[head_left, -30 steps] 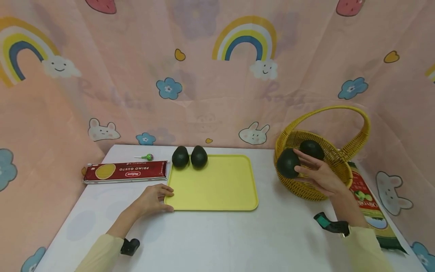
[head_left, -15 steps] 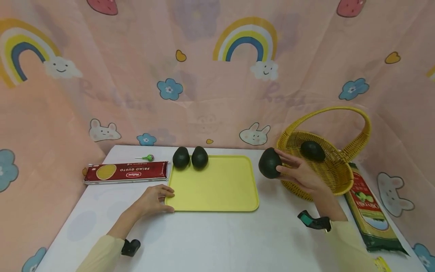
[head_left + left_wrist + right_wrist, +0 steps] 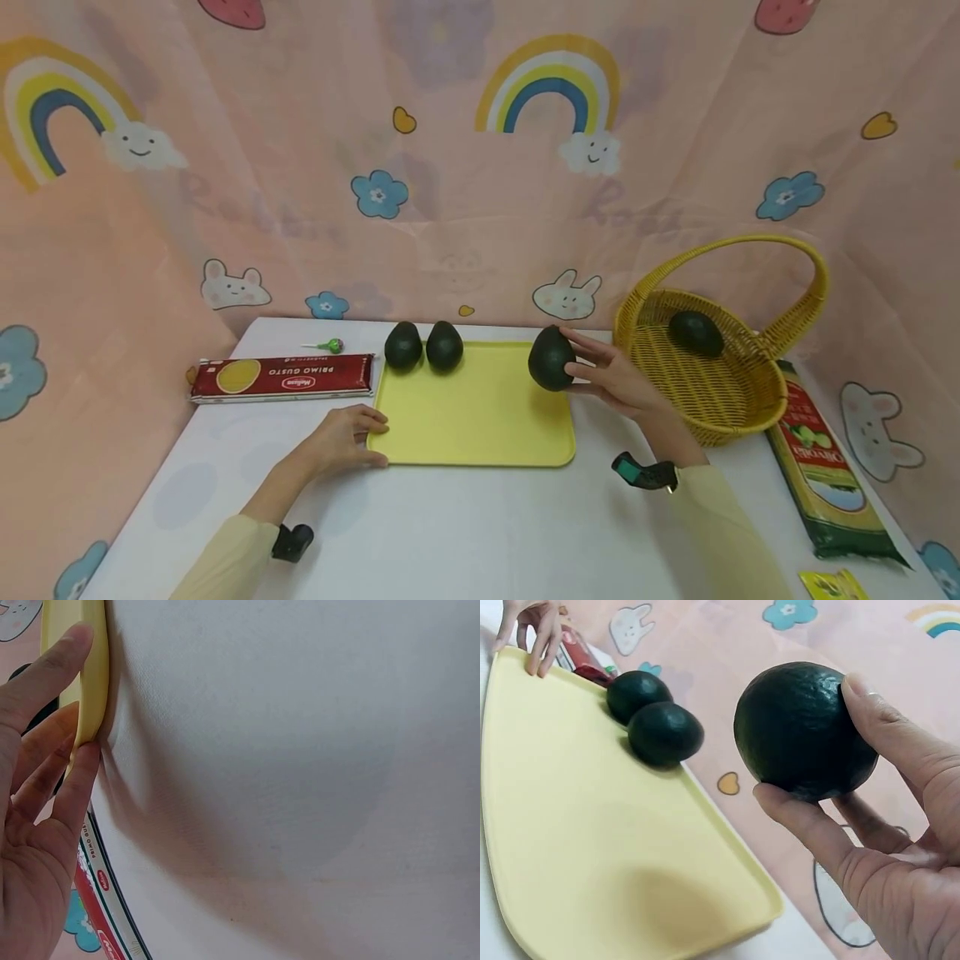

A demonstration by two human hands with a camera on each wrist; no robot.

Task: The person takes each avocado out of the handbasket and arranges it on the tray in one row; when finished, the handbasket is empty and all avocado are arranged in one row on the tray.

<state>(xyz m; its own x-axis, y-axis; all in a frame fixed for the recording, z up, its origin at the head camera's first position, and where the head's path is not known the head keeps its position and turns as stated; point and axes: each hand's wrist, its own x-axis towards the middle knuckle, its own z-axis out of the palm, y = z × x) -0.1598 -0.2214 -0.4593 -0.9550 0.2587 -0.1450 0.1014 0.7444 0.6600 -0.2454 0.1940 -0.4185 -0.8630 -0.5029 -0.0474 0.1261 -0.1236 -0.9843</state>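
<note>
My right hand [image 3: 609, 377] grips a dark green avocado [image 3: 551, 358] [image 3: 804, 729] over the right edge of the yellow tray [image 3: 480, 417]. Two more avocados [image 3: 403, 346] [image 3: 444, 346] sit side by side at the tray's far left corner, also seen in the right wrist view as avocados [image 3: 651, 712]. Another avocado [image 3: 696, 332] lies in the yellow wicker basket [image 3: 720, 392] at the right. My left hand [image 3: 341, 433] rests with straight fingers [image 3: 52, 690] against the tray's near left corner [image 3: 82, 667].
A red pasta box [image 3: 281, 377] lies left of the tray, with a green lollipop [image 3: 324, 345] behind it. A green packet [image 3: 821, 467] lies right of the basket. A pink patterned cloth walls in the white table [image 3: 480, 533] on three sides.
My right hand has carried the avocado leftward from the basket's rim to above the tray's right edge. The left hand has stayed on the tray corner.
</note>
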